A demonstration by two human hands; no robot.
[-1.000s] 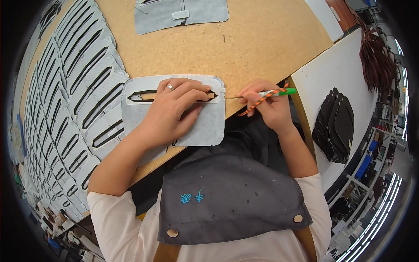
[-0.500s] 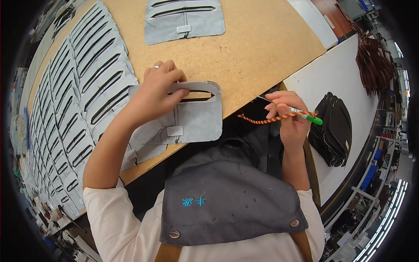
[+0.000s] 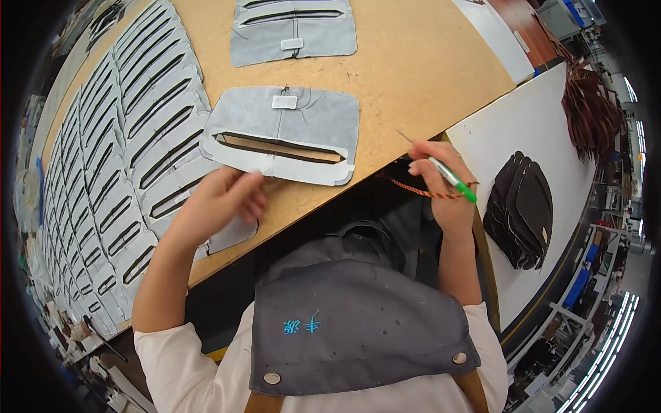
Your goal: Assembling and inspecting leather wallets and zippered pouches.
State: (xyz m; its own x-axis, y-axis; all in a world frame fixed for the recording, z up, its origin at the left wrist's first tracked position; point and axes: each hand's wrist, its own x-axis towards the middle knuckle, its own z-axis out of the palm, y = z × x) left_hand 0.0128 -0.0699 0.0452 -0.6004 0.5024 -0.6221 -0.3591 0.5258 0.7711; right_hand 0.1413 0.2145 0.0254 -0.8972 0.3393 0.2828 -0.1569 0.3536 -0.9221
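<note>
A grey fabric panel (image 3: 320, 113) lies on the tan table. Its long dark-edged slot faces me, and a small white tab (image 3: 284, 102) with loose dark threads sits at its far edge. Just off the panel's near left edge is my left hand (image 3: 220, 203), loosely curled, slightly blurred and holding nothing. My right hand (image 3: 447, 186), past the table edge, closes around a slim pointed tool (image 3: 451, 177) with a green end, its thin metal tip aimed up and left over the table. An orange-and-black cord (image 3: 416, 188) hangs at that hand.
Overlapping rows of slotted grey panels (image 3: 155, 96) cover the table's left side. Another such panel (image 3: 310, 45) lies at the far side. On a white surface to the right rest stacked black pieces (image 3: 520, 210) and a bundle of dark red strips (image 3: 589, 107).
The panel has been flipped over toward me, bringing its slot near and its tab far. My left hand has let go and moved down and left. The tool now points more upward.
</note>
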